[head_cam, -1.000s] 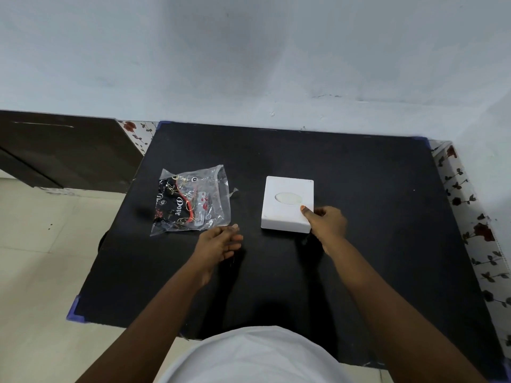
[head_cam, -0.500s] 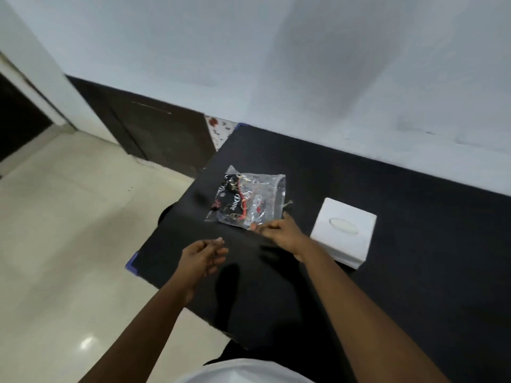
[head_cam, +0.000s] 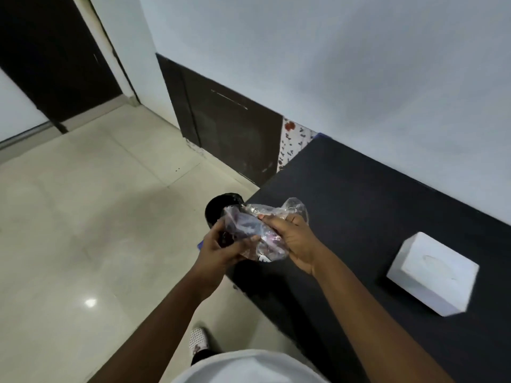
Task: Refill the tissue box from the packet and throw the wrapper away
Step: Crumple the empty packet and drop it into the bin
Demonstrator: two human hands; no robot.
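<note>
The clear plastic wrapper (head_cam: 250, 223) with dark print is lifted off the black table (head_cam: 373, 217) and crumpled between both hands near the table's left corner. My left hand (head_cam: 221, 247) grips its lower left part. My right hand (head_cam: 293, 239) pinches its right side from above. The white tissue box (head_cam: 431, 272) sits on the table to the right, apart from both hands, its oval slot facing up.
A round black bin (head_cam: 221, 208) stands on the pale tiled floor just beyond the table's corner, partly hidden behind the wrapper. A dark cabinet (head_cam: 226, 134) lines the wall behind it. A doorway (head_cam: 55, 64) opens at the far left.
My right hand left the tissue box, reached the wrapper and picked it up; both hands now hold it crumpled above the table's left corner. The view has swung left toward the floor.
</note>
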